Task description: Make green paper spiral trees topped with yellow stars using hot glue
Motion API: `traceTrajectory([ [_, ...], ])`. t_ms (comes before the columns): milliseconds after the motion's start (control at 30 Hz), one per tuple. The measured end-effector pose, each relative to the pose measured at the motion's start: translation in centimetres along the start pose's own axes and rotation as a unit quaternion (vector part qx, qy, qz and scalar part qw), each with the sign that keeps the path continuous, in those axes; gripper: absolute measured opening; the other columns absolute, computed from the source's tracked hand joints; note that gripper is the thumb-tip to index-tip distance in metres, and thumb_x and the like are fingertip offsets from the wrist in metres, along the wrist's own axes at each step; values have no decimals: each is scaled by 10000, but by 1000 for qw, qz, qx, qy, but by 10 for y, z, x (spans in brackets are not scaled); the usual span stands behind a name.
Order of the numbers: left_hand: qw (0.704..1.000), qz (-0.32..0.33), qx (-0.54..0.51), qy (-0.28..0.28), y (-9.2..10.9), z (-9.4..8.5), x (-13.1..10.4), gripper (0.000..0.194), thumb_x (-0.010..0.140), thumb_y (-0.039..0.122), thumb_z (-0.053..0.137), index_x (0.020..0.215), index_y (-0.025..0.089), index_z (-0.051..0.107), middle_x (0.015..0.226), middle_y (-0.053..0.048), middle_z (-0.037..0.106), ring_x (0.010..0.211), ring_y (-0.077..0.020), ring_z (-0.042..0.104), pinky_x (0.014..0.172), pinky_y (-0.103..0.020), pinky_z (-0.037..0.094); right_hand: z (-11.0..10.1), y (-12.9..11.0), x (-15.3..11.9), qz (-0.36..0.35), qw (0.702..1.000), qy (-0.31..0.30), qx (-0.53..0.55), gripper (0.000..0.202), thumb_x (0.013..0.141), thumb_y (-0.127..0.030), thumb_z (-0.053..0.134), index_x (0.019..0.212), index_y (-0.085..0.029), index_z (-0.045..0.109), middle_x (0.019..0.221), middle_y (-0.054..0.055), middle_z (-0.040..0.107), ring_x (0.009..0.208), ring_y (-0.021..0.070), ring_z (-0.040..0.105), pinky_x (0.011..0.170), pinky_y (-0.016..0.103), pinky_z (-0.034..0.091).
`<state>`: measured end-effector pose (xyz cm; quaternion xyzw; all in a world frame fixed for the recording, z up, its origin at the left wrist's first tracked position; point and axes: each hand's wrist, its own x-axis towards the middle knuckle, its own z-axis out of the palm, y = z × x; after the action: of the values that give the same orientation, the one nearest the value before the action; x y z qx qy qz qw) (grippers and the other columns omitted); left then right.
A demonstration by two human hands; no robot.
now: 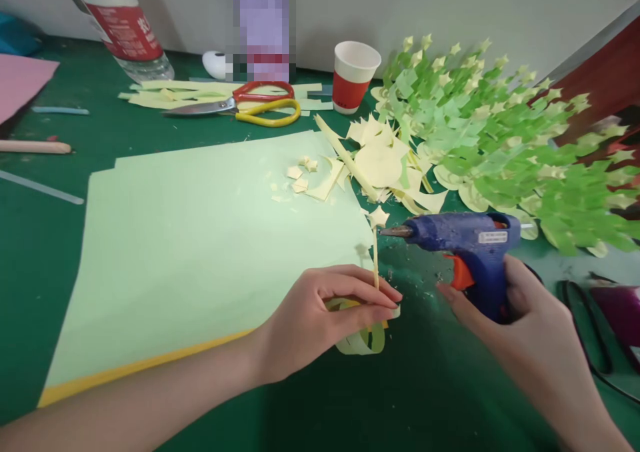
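Between the thumb and fingers of my left hand (335, 319) is a thin stick (376, 259), upright, with a pale yellow paper star (379, 217) at its top. A curled light green paper strip (363, 344) hangs under those fingers, partly hidden by them. My right hand (530, 332) is wrapped round the handle of a blue glue gun (450, 232) with an orange trigger (460, 272). The gun's metal nozzle points left, close beside the stick just below the star. Whether the nozzle touches the stick is hard to tell.
Light green sheets (200, 239) lie at the left, with small folded stars (310, 165) and yellow paper scraps (375, 162) near their right edge. Behind stand scissors (250, 104), a paper cup (356, 79) and a bottle (127, 29). Many green-leaved paper stars (480, 125) fill the back right.
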<state>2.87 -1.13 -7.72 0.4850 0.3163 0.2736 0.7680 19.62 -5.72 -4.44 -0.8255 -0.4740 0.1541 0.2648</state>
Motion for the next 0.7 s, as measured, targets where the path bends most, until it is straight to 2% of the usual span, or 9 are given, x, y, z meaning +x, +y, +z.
traceTrajectory([
  [167,1000,-1,-6,3,0,0,0,93,728,179,620,732,218,704,871,24,640,776,-74,602,670,-125,503,0,2,2,-3,1000,1,-7,275,612,-422,531,598,-238,327,435,-81,274,365,86,292,356,226,202],
  [433,1000,-4,-9,-4,1,0,0,95,730,180,617,737,220,703,878,27,646,775,-74,602,674,-127,501,-1,-5,-1,-2,1000,5,-29,226,640,-410,489,623,-234,348,454,-65,361,387,89,336,366,208,277],
  [700,1000,2,-10,1,1,0,0,108,732,175,613,746,229,706,880,21,655,764,-81,603,659,-129,501,-3,3,2,-5,999,1,-42,243,623,-388,536,605,-230,352,446,-57,387,389,85,314,364,201,295],
])
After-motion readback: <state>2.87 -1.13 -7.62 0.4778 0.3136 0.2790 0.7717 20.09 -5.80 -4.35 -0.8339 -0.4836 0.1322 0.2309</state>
